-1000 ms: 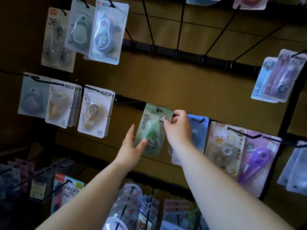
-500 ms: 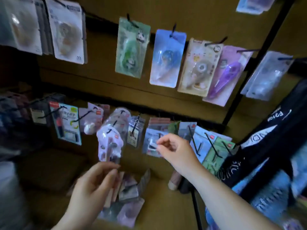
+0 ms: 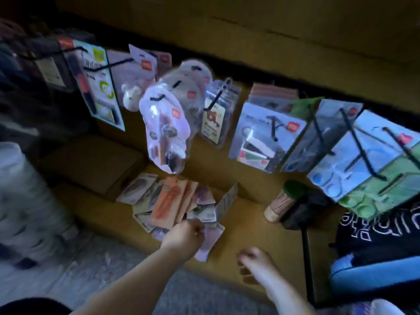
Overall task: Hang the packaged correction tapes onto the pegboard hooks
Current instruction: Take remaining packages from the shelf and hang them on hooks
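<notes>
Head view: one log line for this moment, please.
phase: pickup from floor pile | left hand: on loose packs, grip unclear | right hand: open, empty

- Floor (image 3: 95,269): grey; a pale bundle (image 3: 27,201) sits on it at left.
- Box (image 3: 228,198): open cardboard, with a loose pile of packs (image 3: 172,201) lying in it.
- Closed box (image 3: 91,162): just left of the open one.
- Cylinder (image 3: 281,201): tilted, right of the pile, by a black stand (image 3: 306,258).
- Hooks (image 3: 361,144): rows of hanging packs above the boxes.

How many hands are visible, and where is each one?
2. The left hand reaches into the pile of loose packages low in the middle; the right hand is to its right, holding nothing visible.
</notes>
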A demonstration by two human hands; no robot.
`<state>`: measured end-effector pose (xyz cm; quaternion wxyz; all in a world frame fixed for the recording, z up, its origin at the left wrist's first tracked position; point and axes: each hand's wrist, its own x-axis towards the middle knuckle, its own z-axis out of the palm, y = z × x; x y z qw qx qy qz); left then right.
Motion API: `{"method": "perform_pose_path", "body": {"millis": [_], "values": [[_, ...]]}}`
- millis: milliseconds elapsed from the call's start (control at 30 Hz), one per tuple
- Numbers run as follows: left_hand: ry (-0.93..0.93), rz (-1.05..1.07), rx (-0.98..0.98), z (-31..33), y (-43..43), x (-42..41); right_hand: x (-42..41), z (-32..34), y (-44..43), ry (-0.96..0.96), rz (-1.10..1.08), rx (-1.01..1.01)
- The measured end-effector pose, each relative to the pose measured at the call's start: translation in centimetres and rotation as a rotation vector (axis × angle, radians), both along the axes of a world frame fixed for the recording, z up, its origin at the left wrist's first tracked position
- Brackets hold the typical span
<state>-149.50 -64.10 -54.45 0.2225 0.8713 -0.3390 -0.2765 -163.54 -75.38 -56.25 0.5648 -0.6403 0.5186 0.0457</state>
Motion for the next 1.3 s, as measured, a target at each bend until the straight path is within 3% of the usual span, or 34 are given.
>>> {"method": "perform_pose_path", "body": {"millis": [133,267,567,700,867,1067,1167,1300], "values": [[-0.024,0.079,0.044,-4.6,-1.8,3.0,2.8,-3.4,-2.1,0.012,-0.082,0.068],[-0.109,0.042,0.246,-8.3,-1.2,6.0,5.7,-6.0,-4.0,-0.004,-0.225,0.142],[-0.135,-0.128,0.377,-11.1,-0.9,7.1,15.9,-8.9,-8.7,0.063,-0.194,-0.35],[-0.146,-0.149,0.36,-11.2,-0.3,7.1,17.5,-10.5,-9.2,0.128,-0.162,-0.333],[-0.154,-0.151,0.346,-11.7,0.4,6.9,14.7,-12.2,-9.5,0.17,-0.275,-0.355],[-0.169,-0.132,0.317,-11.7,0.0,7.3,9.3,-13.4,-8.3,-0.13,-0.731,0.026],[-0.177,-0.141,0.304,-11.7,-0.2,7.4,6.8,-13.6,-6.8,-0.206,-0.837,0.232],[-0.222,-0.152,0.328,-12.0,-0.1,7.3,5.4,-13.3,-5.6,-0.317,-0.914,0.294]]}}
